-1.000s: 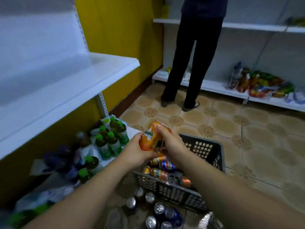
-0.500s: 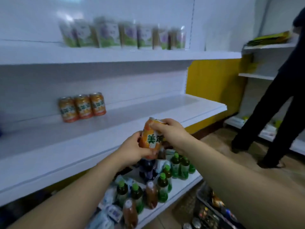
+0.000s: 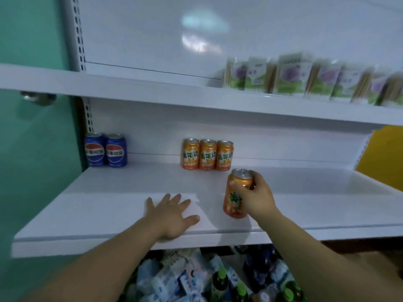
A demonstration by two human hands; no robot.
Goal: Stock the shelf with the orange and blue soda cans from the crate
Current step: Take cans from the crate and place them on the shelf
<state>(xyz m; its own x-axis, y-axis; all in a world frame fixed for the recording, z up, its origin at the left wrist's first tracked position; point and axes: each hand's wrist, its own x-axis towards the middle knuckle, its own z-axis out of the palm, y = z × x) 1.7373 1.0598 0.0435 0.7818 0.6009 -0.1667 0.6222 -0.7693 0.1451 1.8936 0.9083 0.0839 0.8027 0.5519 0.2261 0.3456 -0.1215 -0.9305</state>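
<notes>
Right hand (image 3: 258, 197) grips an orange soda can (image 3: 234, 199) from its right side, fingers curled round the upper half just below the silver lid and the thumb showing on the left of the can. Left hand (image 3: 172, 216) lies flat and open on the middle shelf (image 3: 109, 203), palm down, fingers spread and holding nothing, to the left of the can and apart from it. The held can stands close to upright, long axis vertical, lid up and leaning slightly to the right, printed label facing the camera. Its base is low over the front part of the shelf, but I cannot tell whether it touches the board. Behind it, against the back panel, a row of three orange cans (image 3: 207, 154) stands upright and touching side by side, labels forward; the held can is nearer the camera and just right of that row. Far left at the back, in the corner, two blue cans (image 3: 105, 152) stand upright together. On the upper shelf (image 3: 152, 94), to the right, sits a line of blurred green-and-purple cartons (image 3: 305, 77). Below the middle shelf, green-capped bottles (image 3: 221, 277) and pale blue packets (image 3: 174, 277) are crowded together. A teal wall (image 3: 32, 149) lies left of the unit, a yellow one (image 3: 383, 153) to the right.
</notes>
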